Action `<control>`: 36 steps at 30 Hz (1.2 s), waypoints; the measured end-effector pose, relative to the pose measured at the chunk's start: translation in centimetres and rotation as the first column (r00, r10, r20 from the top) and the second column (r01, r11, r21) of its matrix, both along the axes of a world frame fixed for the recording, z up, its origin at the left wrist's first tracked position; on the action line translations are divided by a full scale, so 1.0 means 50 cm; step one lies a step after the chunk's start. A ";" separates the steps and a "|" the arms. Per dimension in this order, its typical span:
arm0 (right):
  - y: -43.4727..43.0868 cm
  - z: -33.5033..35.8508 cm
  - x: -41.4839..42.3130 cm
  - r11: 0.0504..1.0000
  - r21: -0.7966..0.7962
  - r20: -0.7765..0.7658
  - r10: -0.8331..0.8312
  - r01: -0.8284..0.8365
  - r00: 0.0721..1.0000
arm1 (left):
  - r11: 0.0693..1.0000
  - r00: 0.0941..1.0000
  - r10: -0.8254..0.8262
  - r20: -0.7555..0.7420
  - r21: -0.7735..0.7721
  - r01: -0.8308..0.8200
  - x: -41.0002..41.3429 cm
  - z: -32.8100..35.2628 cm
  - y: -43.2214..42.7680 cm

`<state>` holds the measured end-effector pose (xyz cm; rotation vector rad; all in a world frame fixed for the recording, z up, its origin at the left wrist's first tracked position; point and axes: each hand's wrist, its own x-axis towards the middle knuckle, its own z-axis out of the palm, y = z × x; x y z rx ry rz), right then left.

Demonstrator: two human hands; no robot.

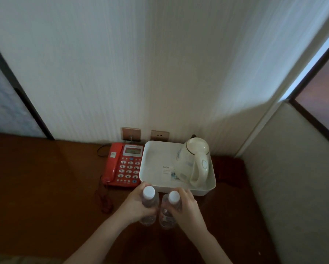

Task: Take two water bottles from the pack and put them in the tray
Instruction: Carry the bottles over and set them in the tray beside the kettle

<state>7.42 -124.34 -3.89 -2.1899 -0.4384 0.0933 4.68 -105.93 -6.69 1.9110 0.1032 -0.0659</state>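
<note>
Two clear water bottles with white caps stand side by side just in front of the white tray (156,161). My left hand (135,204) grips the left bottle (149,197) around its upper body. My right hand (186,206) grips the right bottle (169,208) the same way. Both bottles are upright, near the tray's front rim and outside it. I cannot tell whether they rest on the table or hang just above it. The pack is not in view.
A cream electric kettle (194,161) fills the tray's right half. A red desk phone (123,164) with a coiled cord sits left of the tray. Behind are a wall with two outlets (159,135); a wall panel closes the right side. The brown wooden table (45,187) extends left.
</note>
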 end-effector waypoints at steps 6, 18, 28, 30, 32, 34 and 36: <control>-0.019 0.036 0.010 0.975 -0.192 0.183 0.146 -0.110 0.972 | 0.919 0.999 -0.048 0.009 0.393 0.041 -0.018 0.049 0.021; -0.009 0.077 0.034 0.793 -0.578 0.215 0.373 -0.190 0.903 | 0.539 0.973 -0.230 -0.006 0.832 0.132 0.011 0.125 0.004; 0.004 0.095 0.060 0.808 -0.556 0.140 0.325 -0.198 0.935 | 0.674 0.974 -0.225 -0.001 0.722 0.157 0.039 0.112 0.019; 0.008 0.120 0.078 0.825 -0.531 0.131 0.304 -0.192 0.944 | 0.721 0.976 -0.214 0.041 0.681 0.129 0.050 0.129 0.023; 0.015 0.154 0.103 0.844 -0.509 0.156 0.283 -0.168 0.946 | 0.735 0.972 -0.210 0.105 0.673 0.087 0.067 0.159 0.027; 0.022 0.194 0.134 0.860 -0.494 0.212 0.263 -0.130 0.941 | 0.761 0.961 -0.211 0.177 0.646 0.049 0.092 0.203 0.033; 0.033 0.232 0.170 0.868 -0.487 0.258 0.253 -0.101 0.933 | 0.793 0.947 -0.205 0.246 0.609 0.013 0.123 0.252 0.042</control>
